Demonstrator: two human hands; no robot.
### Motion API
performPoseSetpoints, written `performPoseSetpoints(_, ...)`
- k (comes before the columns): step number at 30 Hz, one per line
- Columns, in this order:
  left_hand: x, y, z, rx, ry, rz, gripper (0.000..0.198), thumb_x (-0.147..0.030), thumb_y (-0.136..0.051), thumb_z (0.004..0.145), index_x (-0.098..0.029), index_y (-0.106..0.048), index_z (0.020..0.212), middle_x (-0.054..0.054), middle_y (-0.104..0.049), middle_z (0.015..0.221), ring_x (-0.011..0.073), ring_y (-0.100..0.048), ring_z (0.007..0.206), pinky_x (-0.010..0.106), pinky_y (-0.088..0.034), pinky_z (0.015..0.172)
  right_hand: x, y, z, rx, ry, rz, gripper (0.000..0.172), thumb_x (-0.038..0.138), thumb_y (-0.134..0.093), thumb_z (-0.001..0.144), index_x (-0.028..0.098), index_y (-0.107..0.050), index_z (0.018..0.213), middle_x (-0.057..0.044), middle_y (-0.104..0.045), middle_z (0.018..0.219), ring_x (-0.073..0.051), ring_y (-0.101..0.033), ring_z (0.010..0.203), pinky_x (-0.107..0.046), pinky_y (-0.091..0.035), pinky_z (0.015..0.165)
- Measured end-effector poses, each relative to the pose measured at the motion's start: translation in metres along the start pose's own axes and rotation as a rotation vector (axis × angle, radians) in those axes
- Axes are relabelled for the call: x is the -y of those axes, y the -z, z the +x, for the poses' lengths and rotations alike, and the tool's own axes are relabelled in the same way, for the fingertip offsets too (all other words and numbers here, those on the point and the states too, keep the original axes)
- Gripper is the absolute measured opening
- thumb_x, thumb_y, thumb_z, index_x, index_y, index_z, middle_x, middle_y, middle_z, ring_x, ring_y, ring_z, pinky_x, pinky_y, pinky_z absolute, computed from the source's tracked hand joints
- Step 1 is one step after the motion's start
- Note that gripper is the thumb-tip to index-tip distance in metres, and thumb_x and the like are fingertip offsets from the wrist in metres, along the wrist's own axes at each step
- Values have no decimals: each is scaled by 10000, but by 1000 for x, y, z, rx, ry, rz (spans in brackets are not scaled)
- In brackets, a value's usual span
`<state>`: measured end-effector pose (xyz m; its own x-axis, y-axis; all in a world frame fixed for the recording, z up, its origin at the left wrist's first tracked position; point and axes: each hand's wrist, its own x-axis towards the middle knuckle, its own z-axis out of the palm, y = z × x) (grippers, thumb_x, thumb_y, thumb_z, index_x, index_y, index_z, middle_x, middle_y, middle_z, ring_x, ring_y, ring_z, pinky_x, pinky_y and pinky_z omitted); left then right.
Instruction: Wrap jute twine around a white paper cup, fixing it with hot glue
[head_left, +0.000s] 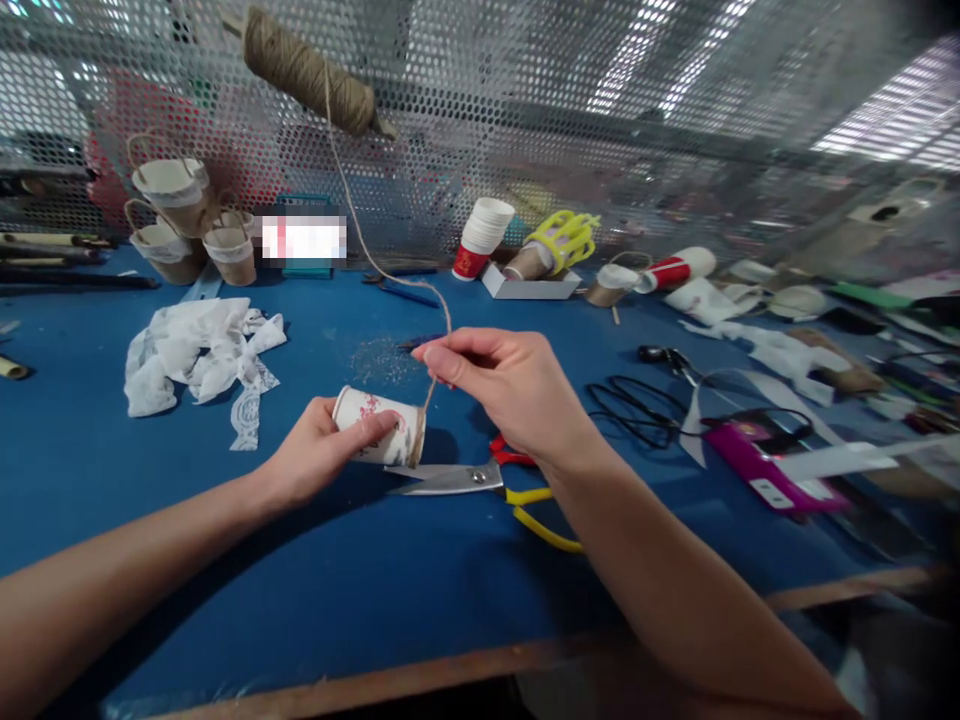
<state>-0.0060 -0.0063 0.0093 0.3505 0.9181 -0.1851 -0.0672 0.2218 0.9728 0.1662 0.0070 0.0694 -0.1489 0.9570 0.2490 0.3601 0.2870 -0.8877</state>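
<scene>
My left hand [319,452] grips a white paper cup [367,415] printed with red and grey marks, tipped on its side with its base to the right. A band of brown twine circles the base end. From there the twine [386,272] runs up through the pinched thumb and fingers of my right hand [499,385], then on to a large spool [304,70] hung on the mesh above. Beneath the hands lie open scissors [457,480] with one red and one yellow handle, partly covered by my right wrist.
White lace [199,350] is heaped at left, near several twine-covered cups with handles [176,185]. Stacked paper cups [484,235] stand at the back beside a white box [531,285]. A purple device [772,465] and a black cable [637,410] lie at right.
</scene>
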Motion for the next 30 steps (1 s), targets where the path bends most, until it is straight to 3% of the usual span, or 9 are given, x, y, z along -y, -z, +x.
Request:
performPoseSetpoints(11, -3, -4, -5, 31, -11, 135, 232, -347, -611, 700, -119, -647, 680, -9, -623, 560, 81, -493, 462, 178, -390, 459, -4, -6, -1, 25, 36, -29, 201, 343, -624, 700, 155, -675, 750, -5, -662, 709, -120, -576, 656, -238, -459, 608)
performPoseSetpoints(22, -2, -5, -7, 28, -53, 102, 194, -311, -611, 707, -124, -647, 674, -18, -610, 556, 67, -483, 473, 166, -397, 480, -18, -8, 4, 26, 1, -69, 241, 369, -612, 708, 138, -670, 745, 5, -642, 656, -93, -529, 591, -227, -427, 578)
performPoseSetpoints(30, -3, -7, -11, 25, -160, 133, 152, -264, -598, 725, -138, -682, 716, 1, -660, 640, 68, -510, 510, 150, -423, 496, -25, -9, 5, 52, -26, -73, 224, 350, -612, 711, 137, -670, 748, -12, -659, 679, -100, -544, 592, -228, -427, 569)
